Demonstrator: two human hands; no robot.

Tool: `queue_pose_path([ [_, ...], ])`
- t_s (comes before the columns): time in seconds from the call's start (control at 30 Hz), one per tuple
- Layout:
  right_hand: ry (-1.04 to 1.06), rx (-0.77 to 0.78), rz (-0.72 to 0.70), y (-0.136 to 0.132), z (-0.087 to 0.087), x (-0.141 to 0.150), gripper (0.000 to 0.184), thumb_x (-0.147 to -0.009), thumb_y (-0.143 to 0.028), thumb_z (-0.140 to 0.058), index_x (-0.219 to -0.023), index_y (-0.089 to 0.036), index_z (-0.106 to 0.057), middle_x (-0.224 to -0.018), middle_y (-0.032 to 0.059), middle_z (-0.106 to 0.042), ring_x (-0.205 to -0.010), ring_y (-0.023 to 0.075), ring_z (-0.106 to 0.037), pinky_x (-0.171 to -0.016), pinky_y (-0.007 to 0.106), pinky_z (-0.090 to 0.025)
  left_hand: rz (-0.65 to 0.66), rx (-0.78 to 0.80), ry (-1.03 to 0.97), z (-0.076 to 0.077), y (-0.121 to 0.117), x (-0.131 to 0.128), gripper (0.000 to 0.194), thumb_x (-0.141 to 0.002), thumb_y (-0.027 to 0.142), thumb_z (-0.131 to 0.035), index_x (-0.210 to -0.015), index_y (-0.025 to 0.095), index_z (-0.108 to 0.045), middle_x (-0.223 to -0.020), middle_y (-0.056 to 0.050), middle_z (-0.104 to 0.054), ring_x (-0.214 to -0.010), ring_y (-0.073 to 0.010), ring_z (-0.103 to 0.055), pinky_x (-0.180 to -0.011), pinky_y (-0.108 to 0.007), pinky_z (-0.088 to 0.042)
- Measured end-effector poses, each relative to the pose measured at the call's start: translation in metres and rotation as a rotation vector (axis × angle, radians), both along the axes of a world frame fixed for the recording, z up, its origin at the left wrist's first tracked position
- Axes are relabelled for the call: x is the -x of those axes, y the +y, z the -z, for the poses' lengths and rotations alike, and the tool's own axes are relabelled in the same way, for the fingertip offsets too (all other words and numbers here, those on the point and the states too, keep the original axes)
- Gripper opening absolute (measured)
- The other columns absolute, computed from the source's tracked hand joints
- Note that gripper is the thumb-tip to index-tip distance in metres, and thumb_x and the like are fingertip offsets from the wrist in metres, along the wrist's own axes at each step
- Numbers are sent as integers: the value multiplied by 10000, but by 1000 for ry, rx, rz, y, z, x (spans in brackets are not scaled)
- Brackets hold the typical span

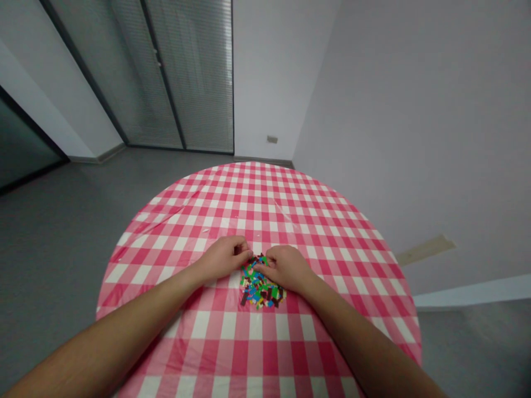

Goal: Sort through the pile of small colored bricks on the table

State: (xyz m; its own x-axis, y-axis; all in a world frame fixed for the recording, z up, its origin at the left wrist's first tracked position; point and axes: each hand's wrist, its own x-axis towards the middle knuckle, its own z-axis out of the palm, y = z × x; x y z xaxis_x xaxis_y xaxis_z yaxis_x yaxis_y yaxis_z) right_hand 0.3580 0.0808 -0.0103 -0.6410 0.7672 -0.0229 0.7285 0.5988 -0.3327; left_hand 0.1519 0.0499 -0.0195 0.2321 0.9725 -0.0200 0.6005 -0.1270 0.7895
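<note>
A pile of small toy building bricks (261, 290) in blue, green, brown, yellow and white lies on the checked tablecloth in front of me. At the pile's upper left edge is my left hand (227, 256), its fingers curled in and the thumb brought toward the index finger. My right hand (287, 266) rests over the upper right of the pile, fingers bent under and the thumb pointing left across the bricks. Anything between the fingers of either hand is too small or hidden to make out.
A pink and white checked tablecloth (265, 204) covers the round table. A few small white bits (206, 230) lie on it beyond my left hand. Behind stand a glass partition with blinds (194, 72) and a pale wall (415, 121) on the right.
</note>
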Motion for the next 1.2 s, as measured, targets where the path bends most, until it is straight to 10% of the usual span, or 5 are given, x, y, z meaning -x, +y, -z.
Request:
queue_pose_path([
  [0.8,20,16,73,16,-6,-27,487,-882,-440,-579,-534,-185,-353,-498,-28,-373,-499,104,-328,-520,294,-157,69,-148,154,-1,1,-3,224,-825,326,-706,-687,179,-609,-744,-21,-629,-747,-174,-548,-692,-307,-367],
  [1.2,-83,301,-18,19,-23,-53,445,-712,-409,-761,-567,-189,-403,-494,-62,-374,-482,81,-326,-489,271,-160,79,-141,116,-2,2,1,311,-861,350,-656,-631,181,-532,-691,-5,-590,-676,-153,-523,-649,-301,-359],
])
